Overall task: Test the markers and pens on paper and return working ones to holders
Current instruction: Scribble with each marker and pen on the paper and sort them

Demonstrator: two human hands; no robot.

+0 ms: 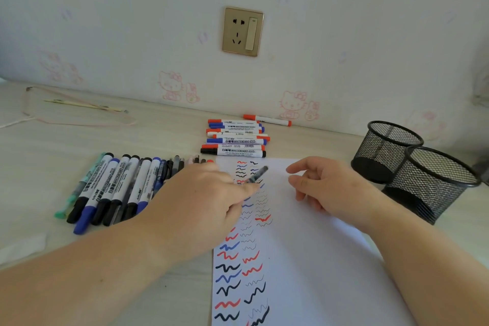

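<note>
Pale bench (79,145) w/ white paper (304,259) full of squiggles. Left hand (201,201) pinches a dark pen (256,174) over the paper. Right hand (325,188) rests on paper, fingers loose. Two mesh holders (434,180) sit right; markers (111,188) lie left.

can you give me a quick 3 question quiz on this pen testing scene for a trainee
1. True or false: the left hand holds a pen over the paper.
2. Which colours are the squiggles on the paper? A) green, yellow B) red, blue, black C) only black
3. How many mesh holders stand at the right, and does any pen show inside them?

Key
1. True; the right hand hovers beside it, holding nothing.
2. B
3. Two; no pens show inside them. The markers lie in a row at the left and in a pile by the wall.
</note>
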